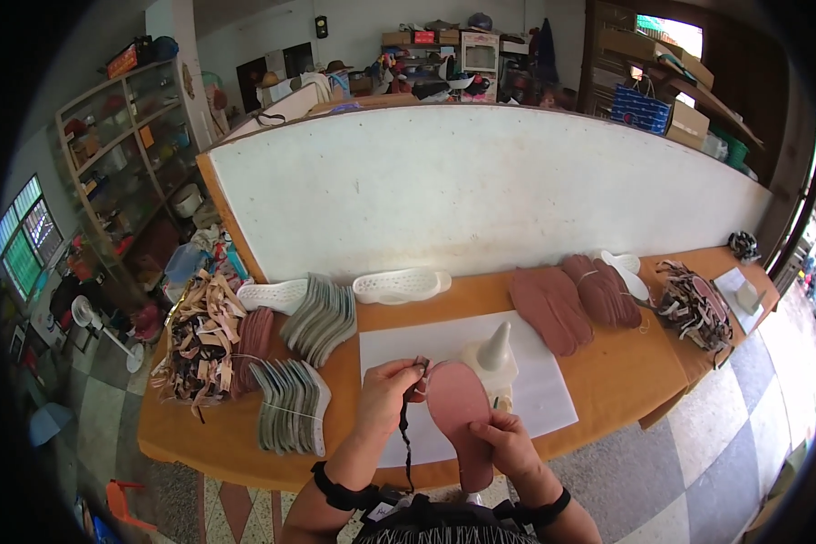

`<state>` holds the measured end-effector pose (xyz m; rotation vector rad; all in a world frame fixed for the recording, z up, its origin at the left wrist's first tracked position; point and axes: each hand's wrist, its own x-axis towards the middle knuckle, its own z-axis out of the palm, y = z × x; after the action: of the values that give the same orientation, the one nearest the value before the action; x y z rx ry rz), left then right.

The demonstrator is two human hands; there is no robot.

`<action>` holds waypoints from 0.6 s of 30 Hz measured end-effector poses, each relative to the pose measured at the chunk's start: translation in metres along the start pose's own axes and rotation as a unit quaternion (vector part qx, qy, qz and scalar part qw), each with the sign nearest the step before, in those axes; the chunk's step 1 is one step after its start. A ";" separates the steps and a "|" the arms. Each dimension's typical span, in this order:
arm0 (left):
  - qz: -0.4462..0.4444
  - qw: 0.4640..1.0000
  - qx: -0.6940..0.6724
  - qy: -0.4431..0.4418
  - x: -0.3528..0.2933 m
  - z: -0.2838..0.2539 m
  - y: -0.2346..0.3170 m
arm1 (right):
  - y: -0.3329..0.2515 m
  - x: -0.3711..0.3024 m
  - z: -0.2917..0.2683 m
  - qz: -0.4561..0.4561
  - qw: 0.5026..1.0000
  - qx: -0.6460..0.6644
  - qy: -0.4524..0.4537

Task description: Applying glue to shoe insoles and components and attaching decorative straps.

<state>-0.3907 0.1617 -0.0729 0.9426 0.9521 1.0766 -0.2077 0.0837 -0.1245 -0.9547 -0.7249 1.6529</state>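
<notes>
My right hand (514, 446) grips a dusty-pink shoe insole (455, 403) by its narrower end, thumb on top. The insole is tilted up over the near edge of a white sheet (544, 399). At its upper left, my left hand (390, 392) is closed on a small dark strap (421, 364), pinched between thumb and fingers. A thin black strip (406, 444) hangs below that hand; whether it belongs to the same strap I cannot tell. Just beyond the insole stands a white bottle with a cone-shaped nozzle (495, 348), its base partly covered by the insole.
Bundled grey-green sole pieces (290, 408) and a heap of tan and black straps (204, 335) lie left. Stacked pink insoles (553, 308), white soles (399, 286) and a strap pile (695, 308) lie farther back and right. A white partition (480, 190) borders the orange-brown table (626, 381).
</notes>
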 end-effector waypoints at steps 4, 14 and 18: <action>-0.008 1.000 0.013 -0.015 0.002 0.002 0.000 | -0.001 0.004 0.000 -0.009 1.000 -0.022 -0.001; 0.102 0.982 0.157 0.015 -0.008 0.013 0.009 | -0.002 0.009 0.007 -0.012 1.000 0.009 -0.007; 0.097 0.984 0.148 0.036 -0.006 0.014 0.011 | 0.001 0.009 0.006 -0.025 1.000 -0.014 0.006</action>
<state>-0.3819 0.1566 -0.0576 1.2665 1.1184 1.1582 -0.2150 0.0918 -0.1243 -0.9590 -0.7593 1.5956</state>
